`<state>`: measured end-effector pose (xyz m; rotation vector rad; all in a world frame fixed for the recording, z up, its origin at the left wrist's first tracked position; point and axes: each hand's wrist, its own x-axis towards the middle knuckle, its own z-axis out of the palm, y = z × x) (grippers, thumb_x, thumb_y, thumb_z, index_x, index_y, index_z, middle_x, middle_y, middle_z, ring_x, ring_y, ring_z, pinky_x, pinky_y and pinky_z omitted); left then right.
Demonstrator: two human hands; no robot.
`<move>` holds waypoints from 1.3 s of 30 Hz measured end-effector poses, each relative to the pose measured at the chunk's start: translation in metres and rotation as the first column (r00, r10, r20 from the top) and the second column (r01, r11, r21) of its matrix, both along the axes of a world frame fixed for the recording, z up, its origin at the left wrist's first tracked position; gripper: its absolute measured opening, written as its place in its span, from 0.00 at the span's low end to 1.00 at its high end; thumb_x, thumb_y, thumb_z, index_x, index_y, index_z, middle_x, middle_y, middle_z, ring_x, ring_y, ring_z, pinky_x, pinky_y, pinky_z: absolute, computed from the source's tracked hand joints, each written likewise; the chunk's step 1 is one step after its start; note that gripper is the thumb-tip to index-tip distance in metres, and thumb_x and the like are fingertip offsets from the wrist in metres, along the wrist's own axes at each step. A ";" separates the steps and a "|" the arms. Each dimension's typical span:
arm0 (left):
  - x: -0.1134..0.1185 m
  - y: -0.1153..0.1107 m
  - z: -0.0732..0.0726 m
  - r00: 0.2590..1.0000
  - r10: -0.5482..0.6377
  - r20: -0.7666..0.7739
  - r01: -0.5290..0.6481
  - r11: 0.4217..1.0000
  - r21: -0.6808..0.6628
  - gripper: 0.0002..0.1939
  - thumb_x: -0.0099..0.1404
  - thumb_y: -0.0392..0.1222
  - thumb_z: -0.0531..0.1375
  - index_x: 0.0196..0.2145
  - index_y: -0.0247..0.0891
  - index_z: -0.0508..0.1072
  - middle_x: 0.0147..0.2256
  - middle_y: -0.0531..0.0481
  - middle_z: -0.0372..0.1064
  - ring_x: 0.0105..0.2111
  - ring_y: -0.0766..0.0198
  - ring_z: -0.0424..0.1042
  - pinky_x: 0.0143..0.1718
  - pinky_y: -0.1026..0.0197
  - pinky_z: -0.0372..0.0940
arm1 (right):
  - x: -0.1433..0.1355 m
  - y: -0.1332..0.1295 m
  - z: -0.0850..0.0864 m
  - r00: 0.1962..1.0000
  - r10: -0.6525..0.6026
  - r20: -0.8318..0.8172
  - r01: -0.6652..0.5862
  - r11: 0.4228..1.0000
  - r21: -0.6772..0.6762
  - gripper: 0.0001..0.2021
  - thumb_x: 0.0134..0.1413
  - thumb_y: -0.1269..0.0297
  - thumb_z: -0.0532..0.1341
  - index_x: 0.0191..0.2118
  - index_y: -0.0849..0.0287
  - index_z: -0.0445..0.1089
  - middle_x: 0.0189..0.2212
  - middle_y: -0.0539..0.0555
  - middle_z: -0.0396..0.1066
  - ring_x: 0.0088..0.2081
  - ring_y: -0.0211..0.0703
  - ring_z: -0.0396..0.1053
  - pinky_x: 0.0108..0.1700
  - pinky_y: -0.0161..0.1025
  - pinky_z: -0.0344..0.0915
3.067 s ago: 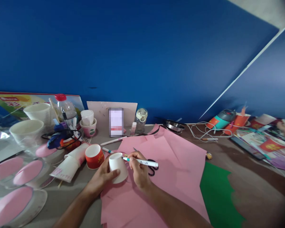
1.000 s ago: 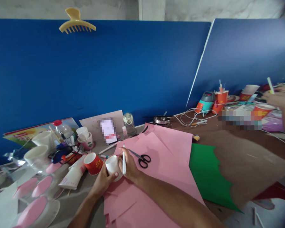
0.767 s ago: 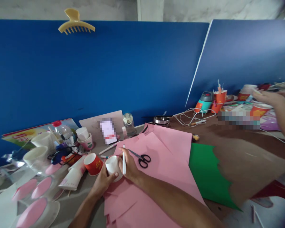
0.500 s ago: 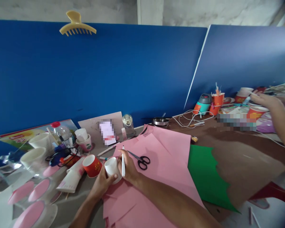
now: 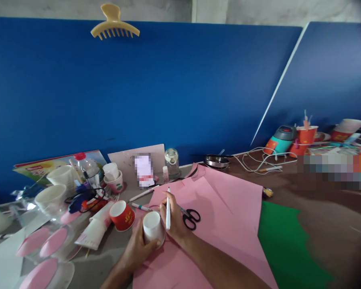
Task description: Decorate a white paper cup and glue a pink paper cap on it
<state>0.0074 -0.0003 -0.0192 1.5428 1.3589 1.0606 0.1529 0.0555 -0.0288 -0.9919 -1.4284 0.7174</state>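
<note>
My left hand (image 5: pixel 140 249) is wrapped round a small white paper cup (image 5: pixel 152 225), over the edge of the pink paper sheets (image 5: pixel 216 224). Just right of the cup, my right hand (image 5: pixel 176 218) grips a white marker (image 5: pixel 168 209), whose dark tip points up and away from the cup. Black-handled scissors (image 5: pixel 191 219) lie on the pink paper beside my right hand, their blades partly hidden behind it. A red paper cup (image 5: pixel 122 216) stands left of the white one.
Left are stacked white cups (image 5: pixel 51 198), pink-topped pieces (image 5: pixel 54 242) and a bottle (image 5: pixel 87 168). A phone (image 5: pixel 144 170) leans at the back. Green paper (image 5: pixel 285 233), a white cable (image 5: pixel 252 162) and a teal container (image 5: pixel 279 140) are to the right.
The view has swung right-to-left, so most things sit differently in the frame. The other person's arm at the right has mostly left the view. Both hands keep their hold on cup and marker.
</note>
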 end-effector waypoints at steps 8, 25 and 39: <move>-0.001 -0.007 -0.004 0.992 -0.065 -0.104 0.061 0.998 -0.034 0.41 0.48 0.44 0.66 0.61 0.34 0.66 0.56 0.31 0.69 0.57 0.38 0.66 0.60 0.42 0.58 | 0.009 0.008 0.008 0.962 0.085 -0.261 -0.140 0.970 -0.198 0.18 0.62 0.65 0.51 0.57 0.54 0.57 0.37 0.54 0.64 0.31 0.42 0.69 0.27 0.36 0.74; 0.004 -0.007 -0.005 0.987 -0.031 -0.159 0.034 0.999 0.016 0.41 0.48 0.45 0.69 0.60 0.37 0.68 0.52 0.35 0.74 0.55 0.40 0.70 0.57 0.44 0.63 | 0.005 0.012 0.006 0.968 0.084 -0.237 -0.132 0.972 -0.196 0.17 0.61 0.68 0.52 0.55 0.55 0.58 0.33 0.51 0.63 0.29 0.40 0.69 0.30 0.37 0.76; 0.003 -0.006 -0.005 0.981 -0.008 -0.191 0.025 0.996 0.084 0.37 0.47 0.44 0.71 0.56 0.38 0.72 0.52 0.35 0.72 0.55 0.39 0.69 0.56 0.44 0.64 | 0.003 0.011 0.004 0.982 0.060 -0.177 -0.087 0.985 -0.149 0.19 0.60 0.69 0.54 0.57 0.56 0.59 0.32 0.51 0.65 0.28 0.41 0.68 0.29 0.36 0.72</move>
